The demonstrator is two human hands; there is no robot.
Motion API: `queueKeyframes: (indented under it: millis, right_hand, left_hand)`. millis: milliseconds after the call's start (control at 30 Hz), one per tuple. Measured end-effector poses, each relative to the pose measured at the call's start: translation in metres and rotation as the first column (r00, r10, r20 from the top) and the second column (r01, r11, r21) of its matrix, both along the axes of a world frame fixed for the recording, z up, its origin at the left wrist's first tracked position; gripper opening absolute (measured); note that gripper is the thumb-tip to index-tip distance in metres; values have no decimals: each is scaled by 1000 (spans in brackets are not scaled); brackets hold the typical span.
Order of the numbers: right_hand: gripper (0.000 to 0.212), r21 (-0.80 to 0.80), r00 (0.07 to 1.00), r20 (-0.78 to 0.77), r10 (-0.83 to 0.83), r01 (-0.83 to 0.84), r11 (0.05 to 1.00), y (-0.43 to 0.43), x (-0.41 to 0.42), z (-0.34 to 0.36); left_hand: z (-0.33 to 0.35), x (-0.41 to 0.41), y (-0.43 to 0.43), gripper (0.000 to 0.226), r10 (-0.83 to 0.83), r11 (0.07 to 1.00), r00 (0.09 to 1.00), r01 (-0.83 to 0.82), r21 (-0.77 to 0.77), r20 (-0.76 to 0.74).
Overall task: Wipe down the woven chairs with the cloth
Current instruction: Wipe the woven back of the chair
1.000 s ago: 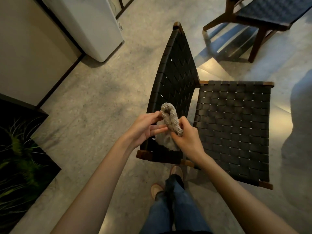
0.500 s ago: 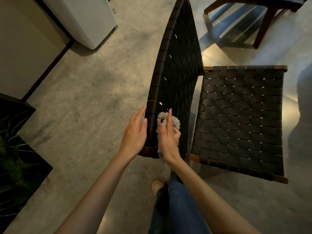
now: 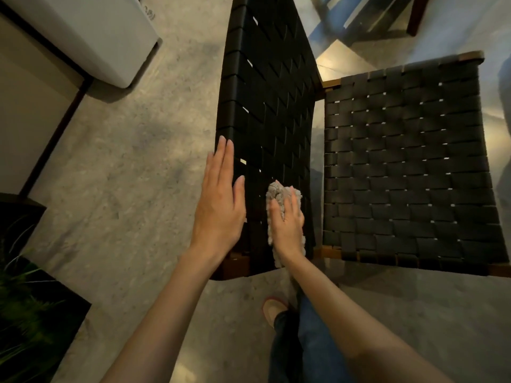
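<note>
Right hand presses the cloth flat on the backrest; left hand, held flat, perhaps braces it; long even strokes suit.

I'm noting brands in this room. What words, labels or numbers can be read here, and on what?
White appliance: a small dark marking near its corner, too blurred to read.
Woven chair: no text visible.
Cloth: no text visible.
Nothing else in view carries readable writing.
</note>
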State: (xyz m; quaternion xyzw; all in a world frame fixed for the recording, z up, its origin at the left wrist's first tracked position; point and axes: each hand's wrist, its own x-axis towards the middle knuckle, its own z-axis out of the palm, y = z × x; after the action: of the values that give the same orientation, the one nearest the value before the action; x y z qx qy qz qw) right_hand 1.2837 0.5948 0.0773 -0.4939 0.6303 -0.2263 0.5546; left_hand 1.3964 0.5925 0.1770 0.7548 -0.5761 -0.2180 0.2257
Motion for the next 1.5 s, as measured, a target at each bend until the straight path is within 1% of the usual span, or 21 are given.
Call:
queueKeyframes:
  millis: [67,167,267,300,367,433,500,600,700,800,933,1000,1100,1200,1300,1367,1400,1433,1500]
  right_hand:
    - [34,-33,998,44,-41,42,999,3,7,12]
    - [35,-162,993,118,-10,30,986,10,25,41]
    - [36,-167,984,179,-2,32,985,9,35,61]
    - [36,-178,986,169,3,28,984,9,35,61]
    - [37,-211,993,115,-8,32,977,10,30,55]
    - [36,-181,995,68,-67,78,980,9,23,38]
    - [34,-135,994,29,-108,111,985,5,15,17]
    - [38,-136,995,7,-98,98,986,-2,0,-22]
    - [42,-110,994,-10,-107,105,988,-4,-23,-71]
    - [46,46,980,-23,-195,196,979,-3,-42,-114]
    - [49,230,954,-130,-270,293,928,-6,-55,-146]
    - [52,311,944,-150,-294,328,892,-6,-60,-154]
    - [54,397,921,-130,-366,387,832,-5,-63,-155]
    - [52,366,911,-103,-399,408,836,-4,-56,-137]
    - [48,301,920,-35,-390,381,874,0,-44,-101]
    - [45,237,931,41,-362,342,909,4,-32,-68]
    - [42,179,937,84,-339,321,930,6,-24,-50]
    - [40,114,941,129,-314,301,947,7,-15,-31]
    - [36,12,936,229,-267,271,962,6,4,4]
  left_hand:
    - [1,1,-2,49,47,998,996,-51,-49,-77]
    - [5,3,-1,44,81,991,982,-98,-93,-171]
    - [8,3,2,41,110,989,975,-127,-78,-195]
    - [9,3,3,41,110,990,981,-123,-75,-162]
    - [10,1,1,43,69,995,997,-71,-65,-28]
    - [9,-5,-3,46,-5,1000,994,7,-18,108]
    - [7,-11,-6,51,-64,997,972,55,46,227]
    - [3,-13,-6,55,-123,991,917,97,89,379]
    - [-2,-13,-5,55,-143,989,882,107,105,449]
    - [-4,-13,-7,53,-147,988,865,107,111,480]
    - [-7,-13,-7,53,-172,984,840,128,120,515]
    - [-7,-13,-8,53,-167,985,847,127,114,504]
    - [-6,-13,-7,51,-158,987,858,120,109,489]
    - [-5,-14,-7,50,-145,989,875,120,84,461]
    - [-4,-13,-9,49,-124,992,911,124,26,393]
    - [-2,-13,-10,47,-69,996,959,83,-40,275]
    - [0,-12,-10,46,-28,996,981,44,-78,194]
    - [3,-11,-10,45,17,993,994,-5,-117,107]
    - [8,-10,-9,42,109,977,993,-117,-179,-54]
